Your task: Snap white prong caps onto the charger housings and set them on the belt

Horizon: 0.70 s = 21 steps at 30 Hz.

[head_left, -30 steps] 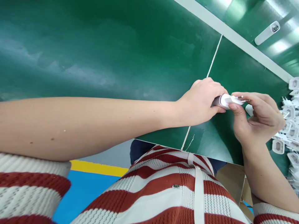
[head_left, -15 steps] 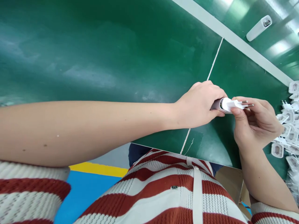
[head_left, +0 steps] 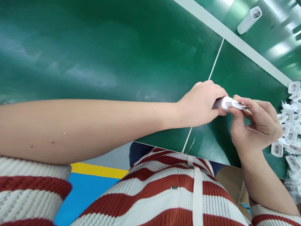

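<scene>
My left hand (head_left: 199, 102) is closed around a white charger housing (head_left: 219, 104), most of which is hidden by the palm and fingers. At the housing's open end sits a white plug cap (head_left: 229, 103) with two round metal pins pointing right. My right hand (head_left: 258, 122) pinches the cap between thumb and fingers, against the housing. No gap between the two parts shows from here. Both hands are just above the green table (head_left: 141, 62).
Many loose white plug caps (head_left: 291, 117) lie piled at the right edge, with clear plastic bags (head_left: 293, 188) below. Past a pale strip (head_left: 235, 37), another white housing (head_left: 249, 20) lies on a shiny green surface. A thin white line (head_left: 216, 59) crosses the table.
The cap has gone further onto the housing, and the gap seen before has closed. My right hand has shifted slightly left. The far housing has moved left along the shiny surface.
</scene>
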Motion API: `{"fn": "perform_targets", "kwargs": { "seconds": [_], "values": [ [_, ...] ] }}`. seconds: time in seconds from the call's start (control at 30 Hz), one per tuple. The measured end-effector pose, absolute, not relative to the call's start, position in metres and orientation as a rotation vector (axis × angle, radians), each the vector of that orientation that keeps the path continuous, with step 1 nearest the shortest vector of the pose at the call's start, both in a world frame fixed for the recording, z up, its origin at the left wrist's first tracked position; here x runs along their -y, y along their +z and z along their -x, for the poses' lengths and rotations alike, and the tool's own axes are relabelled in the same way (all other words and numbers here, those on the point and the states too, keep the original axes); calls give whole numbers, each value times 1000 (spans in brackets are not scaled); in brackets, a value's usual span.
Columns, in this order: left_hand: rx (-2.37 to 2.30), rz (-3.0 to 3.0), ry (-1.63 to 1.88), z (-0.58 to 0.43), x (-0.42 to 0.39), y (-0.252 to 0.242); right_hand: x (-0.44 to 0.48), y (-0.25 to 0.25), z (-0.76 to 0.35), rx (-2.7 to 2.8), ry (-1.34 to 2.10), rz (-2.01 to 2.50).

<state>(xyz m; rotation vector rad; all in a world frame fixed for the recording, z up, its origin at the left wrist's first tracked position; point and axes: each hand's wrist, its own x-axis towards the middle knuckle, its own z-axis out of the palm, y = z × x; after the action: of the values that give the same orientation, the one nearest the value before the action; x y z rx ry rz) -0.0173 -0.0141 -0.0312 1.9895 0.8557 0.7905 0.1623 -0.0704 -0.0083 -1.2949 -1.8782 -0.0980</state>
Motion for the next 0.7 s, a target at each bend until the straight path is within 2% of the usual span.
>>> {"fn": "perform_targets", "kwargs": {
  "seconds": [0.3,0.53,0.6,0.7],
  "values": [
    [-861,-1970,830,13,13,-32,53,10,-175,2105,-75,1240],
    [-874,-1974,846,12,14,-35,63,-10,-172,1962,-55,1265],
    [-809,-1973,851,13,17,-33,67,-16,-173,1908,9,1262],
    [-789,-1960,797,17,13,-28,72,-15,-177,1803,307,1385]
  ]
}}
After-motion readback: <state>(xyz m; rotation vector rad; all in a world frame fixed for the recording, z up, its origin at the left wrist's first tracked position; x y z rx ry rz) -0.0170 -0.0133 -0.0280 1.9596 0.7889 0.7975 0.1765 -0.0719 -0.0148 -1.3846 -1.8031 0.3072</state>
